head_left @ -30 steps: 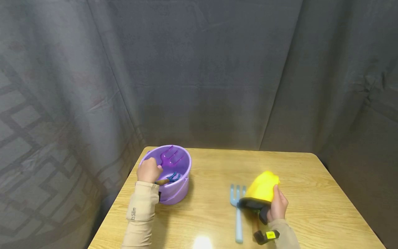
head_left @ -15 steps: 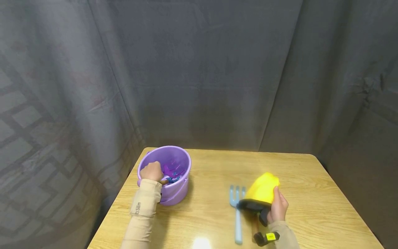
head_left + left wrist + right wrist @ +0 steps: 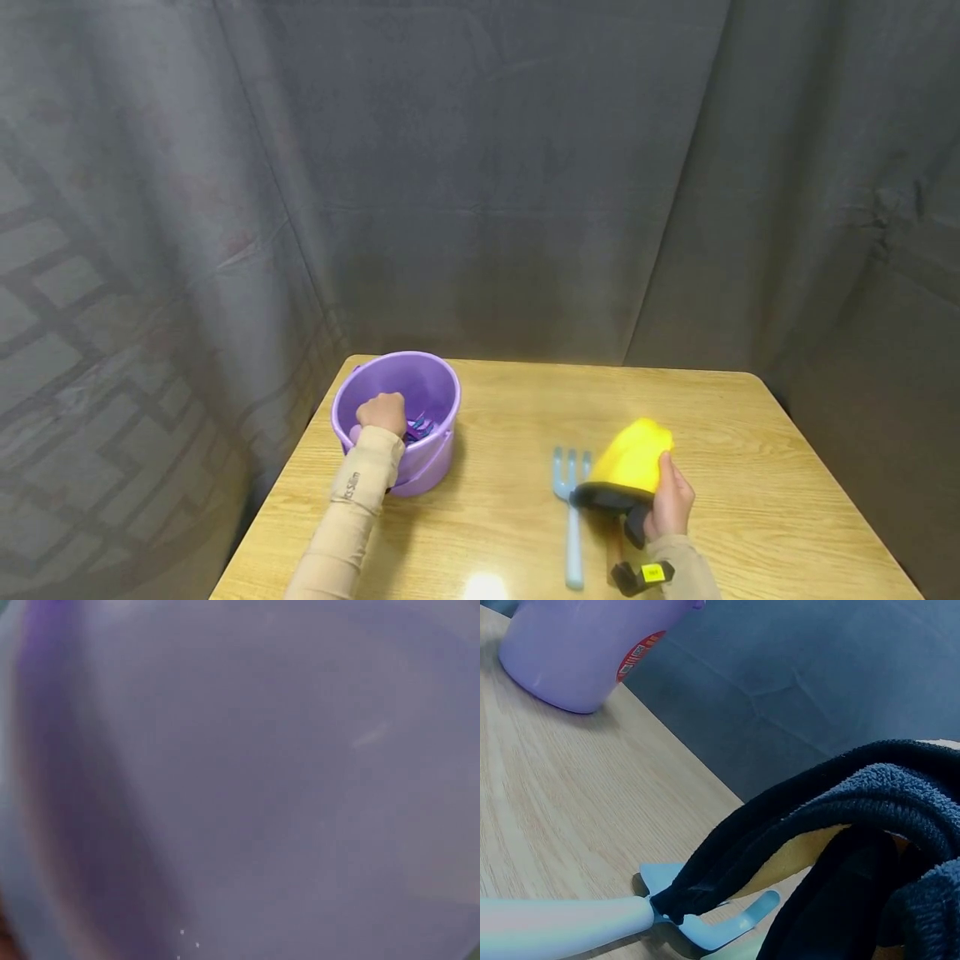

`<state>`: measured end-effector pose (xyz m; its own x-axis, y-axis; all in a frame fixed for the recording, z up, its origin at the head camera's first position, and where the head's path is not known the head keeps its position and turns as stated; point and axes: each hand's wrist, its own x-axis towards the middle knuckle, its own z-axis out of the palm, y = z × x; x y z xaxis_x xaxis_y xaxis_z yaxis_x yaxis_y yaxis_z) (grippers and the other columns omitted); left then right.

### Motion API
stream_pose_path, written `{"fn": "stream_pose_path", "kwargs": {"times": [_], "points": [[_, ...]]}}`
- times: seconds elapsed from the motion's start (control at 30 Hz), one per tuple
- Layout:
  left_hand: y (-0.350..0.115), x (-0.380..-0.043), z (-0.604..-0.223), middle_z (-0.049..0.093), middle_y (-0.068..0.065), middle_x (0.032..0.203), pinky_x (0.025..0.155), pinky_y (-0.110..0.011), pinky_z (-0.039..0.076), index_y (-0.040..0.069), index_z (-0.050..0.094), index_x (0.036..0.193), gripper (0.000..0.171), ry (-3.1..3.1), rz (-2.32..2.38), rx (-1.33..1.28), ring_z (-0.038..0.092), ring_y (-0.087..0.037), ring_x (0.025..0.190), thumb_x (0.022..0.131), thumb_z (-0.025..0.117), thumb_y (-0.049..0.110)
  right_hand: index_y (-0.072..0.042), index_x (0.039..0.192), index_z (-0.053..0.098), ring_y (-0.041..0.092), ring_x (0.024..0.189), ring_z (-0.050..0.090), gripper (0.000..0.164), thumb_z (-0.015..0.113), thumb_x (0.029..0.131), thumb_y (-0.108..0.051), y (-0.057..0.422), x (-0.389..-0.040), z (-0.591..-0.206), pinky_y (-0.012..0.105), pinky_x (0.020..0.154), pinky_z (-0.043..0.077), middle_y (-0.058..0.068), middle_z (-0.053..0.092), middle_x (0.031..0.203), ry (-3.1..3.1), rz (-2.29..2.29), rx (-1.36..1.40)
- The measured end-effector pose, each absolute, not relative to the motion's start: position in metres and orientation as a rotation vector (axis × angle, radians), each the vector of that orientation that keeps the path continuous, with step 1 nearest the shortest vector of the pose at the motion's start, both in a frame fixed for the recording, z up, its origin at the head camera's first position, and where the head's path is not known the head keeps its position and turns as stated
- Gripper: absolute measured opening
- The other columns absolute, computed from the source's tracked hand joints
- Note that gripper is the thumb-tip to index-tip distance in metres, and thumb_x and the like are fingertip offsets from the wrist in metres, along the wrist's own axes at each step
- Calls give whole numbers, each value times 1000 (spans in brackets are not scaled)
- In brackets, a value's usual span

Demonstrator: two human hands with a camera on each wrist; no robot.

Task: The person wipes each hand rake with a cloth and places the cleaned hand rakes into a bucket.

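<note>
My left hand (image 3: 382,413) reaches down inside the purple bucket (image 3: 437,467), back of the hand up and fingers hidden. Beside it at the bottom lie a purple hand rake and a blue one, their tines (image 3: 420,427) overlapping. The left wrist view is a blur of pale purple bucket wall (image 3: 285,780). My right hand (image 3: 670,500) holds a yellow cloth piece (image 3: 633,457) with a dark, stretchy-looking edge, its thumb on the yellow side. Up close its dark band (image 3: 780,802) shows a blue towelling lining. A light-blue garden fork (image 3: 573,533) lies just left of it.
A brown strip (image 3: 615,542) lies on the wooden table (image 3: 510,433) below the cloth, mostly covered. Grey curtains (image 3: 480,183) hang behind and along both sides. The bucket stands near the table's back left corner.
My left hand has gone from the bucket's near left rim deeper inside and rightward. The purple rake, leaning high on the far wall before, now lies low. My right hand has barely moved.
</note>
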<state>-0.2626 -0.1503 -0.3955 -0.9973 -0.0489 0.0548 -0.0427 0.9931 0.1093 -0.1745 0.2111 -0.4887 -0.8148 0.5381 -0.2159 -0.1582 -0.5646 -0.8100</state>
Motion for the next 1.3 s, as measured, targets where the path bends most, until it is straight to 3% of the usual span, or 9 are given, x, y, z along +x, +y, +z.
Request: {"fn": "stream_pose_path", "kwargs": {"times": [0.47, 1.3], "points": [[-151, -274, -418, 63, -18, 83, 57, -47, 48, 3, 64, 81, 11, -3129, -223, -30, 60, -37, 75, 73, 59, 0, -17, 73, 68, 3, 69, 58, 24, 53, 89, -27, 211, -173, -490, 16, 61, 47, -6, 63, 74, -1183, 2393, -593], [-144, -273, -411, 64, -18, 86, 63, -48, 47, 2, 64, 84, 14, -3146, -313, -48, 60, -36, 78, 70, 60, 3, -17, 73, 67, 4, 68, 57, 25, 53, 89, -30, 213, -170, -488, 17, 60, 47, -5, 63, 74, -1186, 2393, -660]]}}
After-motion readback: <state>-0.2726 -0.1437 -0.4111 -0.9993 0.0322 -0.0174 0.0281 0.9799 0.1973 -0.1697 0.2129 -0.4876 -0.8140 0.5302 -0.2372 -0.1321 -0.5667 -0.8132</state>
